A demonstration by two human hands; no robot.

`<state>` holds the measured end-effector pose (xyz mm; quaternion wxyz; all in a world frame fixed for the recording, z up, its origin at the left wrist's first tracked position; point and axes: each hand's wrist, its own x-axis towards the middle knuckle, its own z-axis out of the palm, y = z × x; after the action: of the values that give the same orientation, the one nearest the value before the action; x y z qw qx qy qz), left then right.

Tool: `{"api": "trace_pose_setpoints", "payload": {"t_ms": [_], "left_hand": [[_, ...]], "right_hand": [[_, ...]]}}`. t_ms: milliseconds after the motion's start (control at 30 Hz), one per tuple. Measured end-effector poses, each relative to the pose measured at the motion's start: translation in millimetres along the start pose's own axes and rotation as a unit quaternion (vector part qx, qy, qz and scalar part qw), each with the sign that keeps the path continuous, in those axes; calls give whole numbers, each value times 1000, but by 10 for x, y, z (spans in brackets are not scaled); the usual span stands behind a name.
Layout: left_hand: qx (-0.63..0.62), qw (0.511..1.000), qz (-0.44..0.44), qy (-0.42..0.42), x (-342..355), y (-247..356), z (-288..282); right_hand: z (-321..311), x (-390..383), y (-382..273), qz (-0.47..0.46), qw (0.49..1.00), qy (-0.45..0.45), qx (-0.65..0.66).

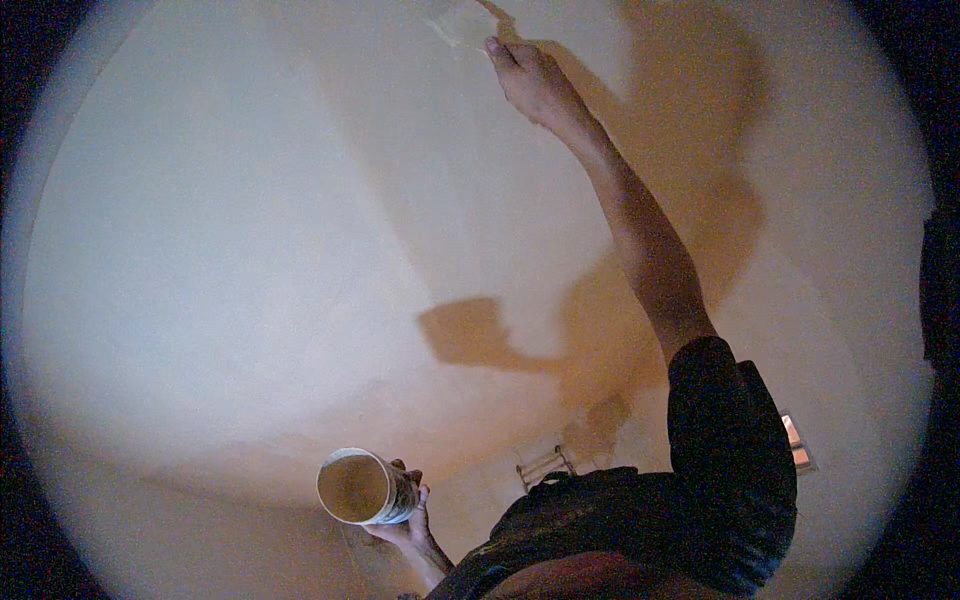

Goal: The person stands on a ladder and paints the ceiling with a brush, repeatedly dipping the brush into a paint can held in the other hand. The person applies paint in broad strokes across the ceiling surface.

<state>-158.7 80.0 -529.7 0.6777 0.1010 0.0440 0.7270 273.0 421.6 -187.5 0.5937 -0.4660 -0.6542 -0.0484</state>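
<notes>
My left hand (412, 512) is wrapped round a white paper-cup-like tub (398, 492) and holds it low at the left, mouth tilted toward me. The inside of the tub looks tan; I cannot tell how much it holds. My right arm stretches far up along a pale wall (230, 230). At its end, my right hand (540, 85) is closed, thumb side toward the wall. Just beyond its fingertips is a whitish patch (462, 24) with uneven edges. Whether that is a blade, a brush or a smear on the wall cannot be made out.
Shadows of my arms and the tub fall brown across the wall. Beside my dark shirt, low down, stands a small frame with bars (545, 467). A bright rectangular thing (798, 442) shows behind my right sleeve. Something dark (938, 290) stands at the far right rim.
</notes>
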Motion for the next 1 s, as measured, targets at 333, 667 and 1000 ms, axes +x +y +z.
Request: {"api": "trace_pose_setpoints", "payload": {"t_ms": [333,667,1000], "left_hand": [[-75,997,-14,-19,18,-33,-29],[-48,999,-9,-25,-34,-26,-239],[-82,994,-39,-53,27,118,-639]], "right_hand": [[915,-2535,735,270,959,-90,9],[-967,-889,427,208,976,-46,-56],[-338,-1606,1168,273,959,-32,-68]]}}
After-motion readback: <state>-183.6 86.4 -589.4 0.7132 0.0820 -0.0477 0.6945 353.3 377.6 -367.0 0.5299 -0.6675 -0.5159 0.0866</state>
